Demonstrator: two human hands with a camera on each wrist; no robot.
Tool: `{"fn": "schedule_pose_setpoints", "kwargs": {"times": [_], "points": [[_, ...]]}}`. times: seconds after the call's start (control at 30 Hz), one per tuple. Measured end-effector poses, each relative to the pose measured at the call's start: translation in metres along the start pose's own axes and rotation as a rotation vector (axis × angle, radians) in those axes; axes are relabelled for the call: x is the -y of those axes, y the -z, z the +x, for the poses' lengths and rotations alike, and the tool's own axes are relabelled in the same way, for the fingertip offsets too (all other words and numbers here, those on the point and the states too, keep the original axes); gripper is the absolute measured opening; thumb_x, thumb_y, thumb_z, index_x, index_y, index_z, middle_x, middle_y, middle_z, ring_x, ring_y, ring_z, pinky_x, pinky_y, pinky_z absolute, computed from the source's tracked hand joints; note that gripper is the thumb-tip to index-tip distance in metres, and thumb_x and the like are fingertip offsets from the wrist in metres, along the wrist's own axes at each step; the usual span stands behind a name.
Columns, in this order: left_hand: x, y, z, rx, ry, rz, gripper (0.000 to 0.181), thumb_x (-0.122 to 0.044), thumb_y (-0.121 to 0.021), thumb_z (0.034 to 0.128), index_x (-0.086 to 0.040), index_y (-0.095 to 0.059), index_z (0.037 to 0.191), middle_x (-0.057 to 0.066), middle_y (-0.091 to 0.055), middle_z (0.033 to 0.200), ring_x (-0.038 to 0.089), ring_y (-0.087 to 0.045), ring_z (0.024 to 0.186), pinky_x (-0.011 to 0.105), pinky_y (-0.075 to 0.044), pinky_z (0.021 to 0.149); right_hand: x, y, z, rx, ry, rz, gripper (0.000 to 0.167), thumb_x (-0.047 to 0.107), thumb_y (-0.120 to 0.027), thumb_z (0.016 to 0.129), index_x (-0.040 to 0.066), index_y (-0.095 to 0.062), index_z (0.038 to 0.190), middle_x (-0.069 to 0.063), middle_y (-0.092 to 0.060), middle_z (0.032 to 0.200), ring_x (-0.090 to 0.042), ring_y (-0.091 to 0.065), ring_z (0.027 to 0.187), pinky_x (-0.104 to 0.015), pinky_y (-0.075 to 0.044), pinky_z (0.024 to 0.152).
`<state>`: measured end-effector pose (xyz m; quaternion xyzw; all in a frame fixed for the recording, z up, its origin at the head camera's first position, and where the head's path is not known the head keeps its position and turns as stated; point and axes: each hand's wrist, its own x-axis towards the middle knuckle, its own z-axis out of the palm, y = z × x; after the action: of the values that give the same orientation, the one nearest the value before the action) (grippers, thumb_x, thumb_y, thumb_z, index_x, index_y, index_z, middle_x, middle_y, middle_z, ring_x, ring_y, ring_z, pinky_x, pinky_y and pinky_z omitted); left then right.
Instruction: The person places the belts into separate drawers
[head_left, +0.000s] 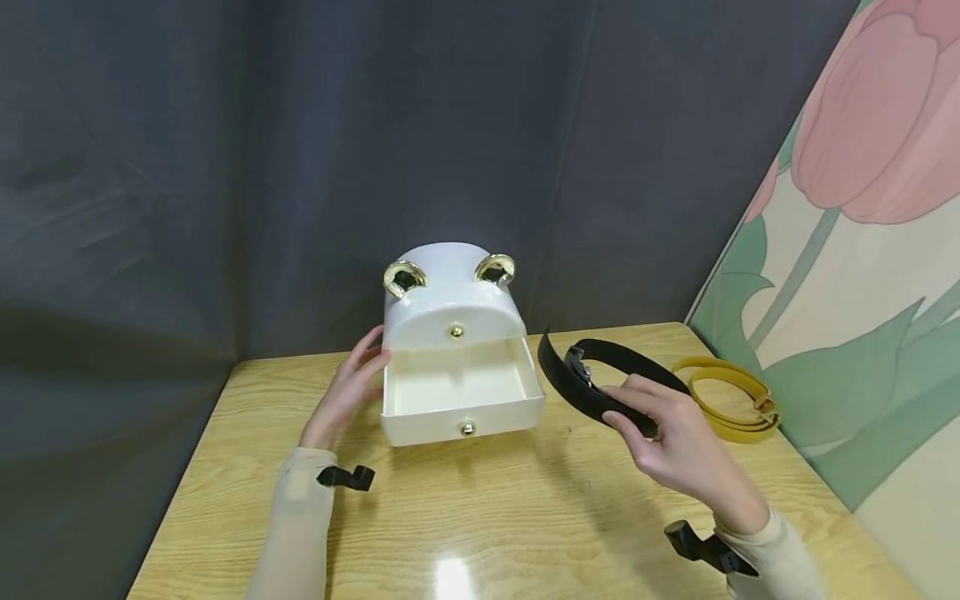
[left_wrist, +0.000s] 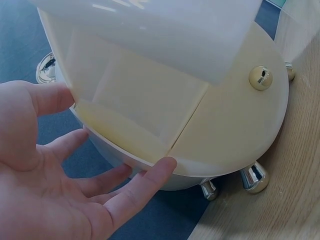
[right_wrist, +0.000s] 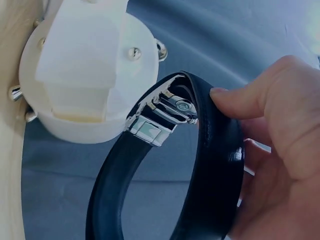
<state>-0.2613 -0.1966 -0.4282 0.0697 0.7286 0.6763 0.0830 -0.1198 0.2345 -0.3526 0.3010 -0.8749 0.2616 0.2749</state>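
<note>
A white storage box [head_left: 450,287] with a rounded top, gold rings and gold knobs stands on the table. Its lower drawer [head_left: 427,429] is pulled out and shows a bare inside. My left hand [head_left: 347,396] touches the box's left side, its fingers spread and fairly straight along the edge in the left wrist view. To the right of the drawer, my right hand [head_left: 682,442] holds a looped black belt [head_left: 562,379] between thumb and fingers, raised above the table. A silver buckle [right_wrist: 152,131] shows on the belt in the right wrist view.
A coiled yellow belt [head_left: 738,433] lies on the wooden table [head_left: 480,508] at the right, beyond my right hand. A dark curtain [head_left: 420,125] hangs behind the table. Along the right side is a panel with painted tulips [head_left: 862,125].
</note>
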Motion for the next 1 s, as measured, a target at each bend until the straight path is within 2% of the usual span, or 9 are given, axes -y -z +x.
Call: {"fn": "schedule_pose_setpoints", "kwargs": {"times": [0.27, 0.67, 1.0], "points": [[0.004, 0.001, -0.002, 0.003, 0.015, 0.017, 0.069, -0.039, -0.050, 0.1138, -0.031, -0.016, 0.173, 0.020, -0.024, 0.175, 0.043, -0.038, 0.154, 0.065, -0.045, 0.118, 0.016, -0.008, 0.017, 0.043, 0.030, 0.013, 0.025, -0.001, -0.081, 0.088, 0.010, -0.081, 0.110, 0.013, -0.059, 0.087, 0.003, -0.045, 0.068, -0.009, -0.040, 0.054], [0.002, 0.002, 0.001, 0.004, 0.006, 0.012, 0.069, -0.039, -0.051, 0.1137, -0.030, -0.017, 0.173, 0.021, -0.026, 0.173, 0.044, -0.038, 0.155, 0.068, -0.043, 0.118, 0.036, -0.029, 0.045, 0.085, 0.167, -0.006, 0.022, 0.006, -0.080, 0.090, 0.009, -0.081, 0.111, 0.010, -0.061, 0.087, 0.004, -0.044, 0.067, -0.009, -0.039, 0.059], [0.002, 0.001, 0.002, 0.004, 0.002, 0.005, 0.068, -0.037, -0.050, 0.1141, -0.026, -0.017, 0.173, 0.022, -0.025, 0.173, 0.045, -0.036, 0.156, 0.070, -0.042, 0.117, 0.049, -0.038, 0.058, 0.135, 0.232, -0.015, 0.022, 0.009, -0.079, 0.091, 0.008, -0.081, 0.113, 0.006, -0.066, 0.090, 0.000, -0.048, 0.070, -0.018, -0.048, 0.067]]}}
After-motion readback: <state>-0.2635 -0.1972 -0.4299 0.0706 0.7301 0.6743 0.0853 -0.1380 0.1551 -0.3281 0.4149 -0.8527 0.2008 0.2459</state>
